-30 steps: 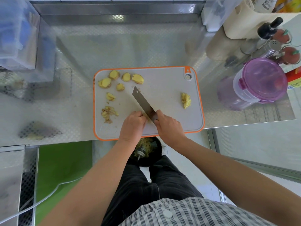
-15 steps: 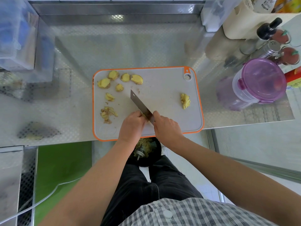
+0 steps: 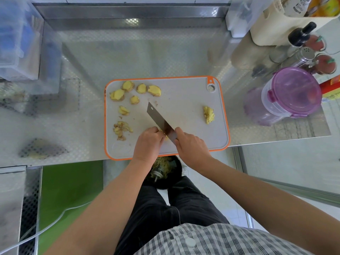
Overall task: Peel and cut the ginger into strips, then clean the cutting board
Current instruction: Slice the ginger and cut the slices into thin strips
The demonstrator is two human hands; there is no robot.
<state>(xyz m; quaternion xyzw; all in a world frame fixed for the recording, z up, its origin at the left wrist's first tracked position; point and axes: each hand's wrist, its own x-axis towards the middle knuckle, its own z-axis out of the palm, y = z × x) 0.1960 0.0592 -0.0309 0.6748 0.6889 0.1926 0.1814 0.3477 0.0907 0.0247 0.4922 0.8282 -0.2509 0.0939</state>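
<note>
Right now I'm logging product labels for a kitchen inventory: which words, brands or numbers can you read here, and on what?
No text here is legible.
White bottle label in the cream caddy: grey print, too blurred to read.
Red and yellow box at the right edge: print too small to read.
Embossed oval mark on the cutting board: unreadable.
</note>
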